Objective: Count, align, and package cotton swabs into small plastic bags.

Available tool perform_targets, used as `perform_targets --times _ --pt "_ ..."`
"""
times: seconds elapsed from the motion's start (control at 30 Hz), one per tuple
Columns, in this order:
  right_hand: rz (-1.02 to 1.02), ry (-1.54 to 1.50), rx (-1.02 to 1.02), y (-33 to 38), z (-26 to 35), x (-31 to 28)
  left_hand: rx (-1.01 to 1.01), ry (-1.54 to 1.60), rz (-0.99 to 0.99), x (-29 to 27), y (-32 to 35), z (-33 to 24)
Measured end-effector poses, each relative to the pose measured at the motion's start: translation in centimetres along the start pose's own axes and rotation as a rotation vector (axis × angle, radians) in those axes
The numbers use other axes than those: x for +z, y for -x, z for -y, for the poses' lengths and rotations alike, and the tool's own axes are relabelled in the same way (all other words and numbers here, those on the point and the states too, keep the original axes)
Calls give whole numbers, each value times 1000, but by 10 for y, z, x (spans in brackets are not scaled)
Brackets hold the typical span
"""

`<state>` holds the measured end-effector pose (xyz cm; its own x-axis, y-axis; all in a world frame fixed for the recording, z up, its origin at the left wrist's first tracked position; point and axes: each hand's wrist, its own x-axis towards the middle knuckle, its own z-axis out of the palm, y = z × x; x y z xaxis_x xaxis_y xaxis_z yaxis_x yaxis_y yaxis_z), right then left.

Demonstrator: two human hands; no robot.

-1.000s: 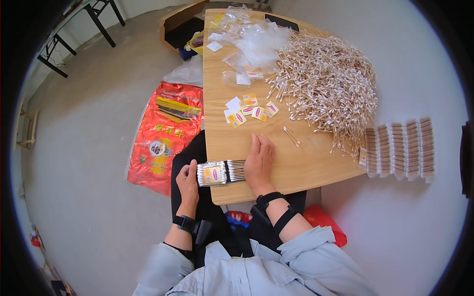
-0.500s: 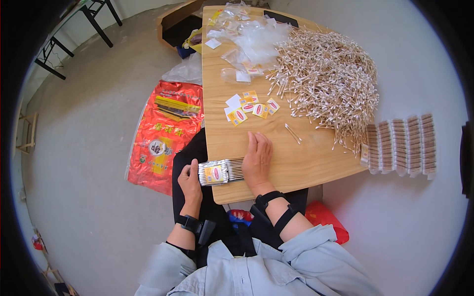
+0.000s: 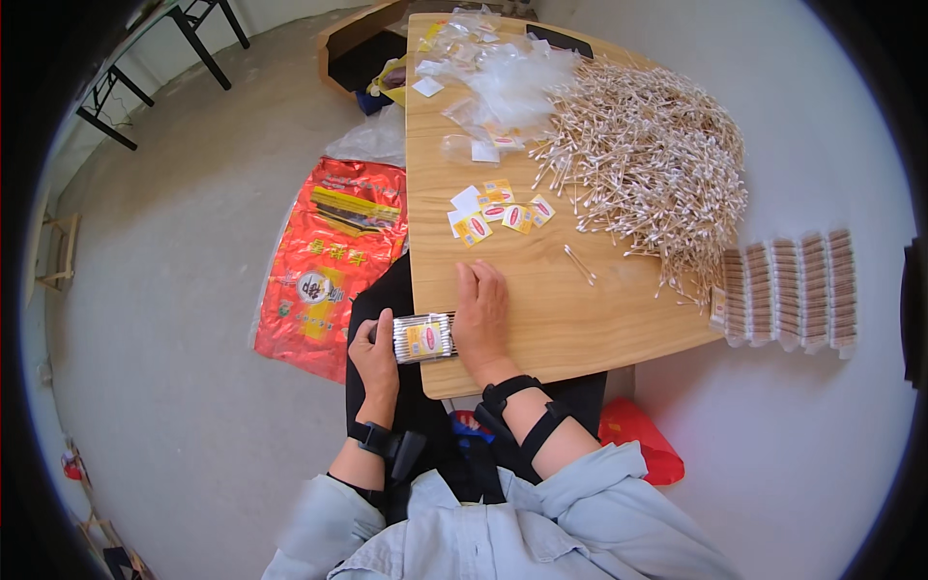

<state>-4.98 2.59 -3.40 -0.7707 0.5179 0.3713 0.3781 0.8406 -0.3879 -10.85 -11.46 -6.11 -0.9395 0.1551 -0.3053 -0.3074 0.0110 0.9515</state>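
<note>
At the table's near left edge, my left hand (image 3: 373, 354) grips the end of a small clear packet (image 3: 421, 338) with its thumb along the side. Cotton swabs fill the packet, and a yellow and white label card shows through the film. My right hand (image 3: 481, 319) is closed around the other end of the swabs, right at the packet's mouth; only short dark lengths of their sticks show there. Two loose cotton swabs (image 3: 580, 264) lie farther right on the wood. Beyond my hands are several yellow and white label cards (image 3: 495, 211).
A large heap of cotton swabs (image 3: 648, 145) covers the table's far right. Rows of filled packets (image 3: 788, 290) stand at the right edge. Clear bags (image 3: 512, 82) lie at the far end, beside a dark flat object (image 3: 559, 41). A red printed sack (image 3: 329, 261) hangs at the left.
My right hand has moved left toward the packet, and the swabs now sit deeper in it with much less stick showing. My left hand keeps its hold.
</note>
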Motion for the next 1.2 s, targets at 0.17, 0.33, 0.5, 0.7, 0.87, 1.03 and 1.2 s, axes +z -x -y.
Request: perform_targets --times 0.17,0.33,0.5,0.7,0.87,1.03,1.2 --pt "2 -21 -27 -1 -2 0 -11 2 2 -2 -3 4" --pt "0 -23 -89 1 -7 -2 -29 22 9 -2 -4 6" --pt "35 -38 -121 0 -8 -4 -27 0 18 -2 -1 0" --pt "51 -23 -124 -2 -2 0 -15 -24 4 0 0 -1" --pt "43 -166 -62 -3 -4 -2 13 -29 9 1 1 -4" --pt "-123 -835 482 23 -12 -15 -12 29 -8 2 5 -14" --pt "-79 -1103 601 44 12 -21 -97 130 32 -3 -1 0"
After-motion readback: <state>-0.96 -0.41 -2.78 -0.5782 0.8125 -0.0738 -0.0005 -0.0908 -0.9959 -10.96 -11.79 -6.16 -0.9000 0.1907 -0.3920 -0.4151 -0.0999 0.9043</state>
